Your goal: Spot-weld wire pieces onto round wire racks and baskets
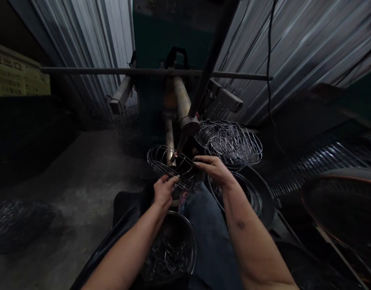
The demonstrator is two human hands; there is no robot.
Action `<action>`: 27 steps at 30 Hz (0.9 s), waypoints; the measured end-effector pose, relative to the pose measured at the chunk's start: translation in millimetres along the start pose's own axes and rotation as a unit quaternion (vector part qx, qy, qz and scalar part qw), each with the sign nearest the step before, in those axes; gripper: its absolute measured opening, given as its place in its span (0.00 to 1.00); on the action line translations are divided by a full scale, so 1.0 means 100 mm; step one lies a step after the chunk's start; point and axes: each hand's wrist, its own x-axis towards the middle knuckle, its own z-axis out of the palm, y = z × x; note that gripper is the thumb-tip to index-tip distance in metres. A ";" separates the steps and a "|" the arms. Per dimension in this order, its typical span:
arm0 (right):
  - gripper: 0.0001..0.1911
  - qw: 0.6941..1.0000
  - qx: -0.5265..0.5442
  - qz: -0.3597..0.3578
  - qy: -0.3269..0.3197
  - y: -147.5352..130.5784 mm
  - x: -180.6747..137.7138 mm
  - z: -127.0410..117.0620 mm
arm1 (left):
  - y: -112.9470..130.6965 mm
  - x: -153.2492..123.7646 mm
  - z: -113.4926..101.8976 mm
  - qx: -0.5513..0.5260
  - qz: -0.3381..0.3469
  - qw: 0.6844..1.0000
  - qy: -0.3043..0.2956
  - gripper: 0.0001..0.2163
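A round, basket-like wire frame [185, 161] sits between the electrodes of a welding machine, with an orange glow at the upper electrode's tip [177, 154]. My left hand [165, 191] pinches the near edge of the frame between thumb and fingers. On the right side of the same frame, my right hand [214, 167] has its fingertips closed at the wire. Below the tip stands the lower electrode arm [170, 141], partly behind the wires. The thick upper arm [184, 100] of the machine reaches toward me above the frame.
Similar wire frames [233, 143] are piled right of the machine. Under them, wire rings [253, 193] lie in a dark tub. A metal bowl [193, 241] of small bent wire pieces stands between my legs. A horizontal bar [113, 71] crosses the machine. A yellow crate [19, 74] is far left.
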 end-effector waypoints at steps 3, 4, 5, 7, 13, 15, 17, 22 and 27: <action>0.19 1.000 -0.007 0.007 -0.010 0.06 -0.10 -0.12 | -0.01 -0.02 -0.03 -0.018 -0.032 0.999 -0.016 0.21; 0.19 1.000 -0.009 0.008 -0.012 0.07 -0.12 -0.14 | -0.02 -0.02 -0.04 -0.031 -0.046 0.998 -0.021 0.21; 0.18 1.000 -0.010 0.008 -0.010 0.09 -0.12 -0.14 | -0.02 -0.02 -0.04 -0.046 -0.060 0.997 -0.023 0.20; 0.18 1.000 -0.009 0.004 0.000 0.09 -0.10 -0.11 | -0.02 -0.01 -0.04 -0.069 -0.076 0.995 -0.018 0.18; 0.16 0.999 0.020 0.019 0.022 -0.04 0.08 0.07 | 0.02 0.06 0.03 -0.093 -0.076 0.993 -0.017 0.12; 0.16 0.999 0.023 0.020 0.023 -0.08 0.13 0.10 | 0.03 0.08 0.05 -0.096 -0.075 0.992 -0.015 0.11; 0.15 0.999 0.022 0.014 0.026 -0.10 0.15 0.12 | 0.03 0.09 0.05 -0.100 -0.076 0.992 -0.012 0.10; 0.15 0.999 0.031 0.019 0.030 -0.09 0.16 0.14 | 0.02 0.12 0.04 -0.109 -0.073 0.991 -0.009 0.11; 0.16 0.998 0.044 0.032 0.028 -0.08 0.16 0.14 | 0.01 0.12 0.03 -0.107 -0.068 0.992 -0.017 0.11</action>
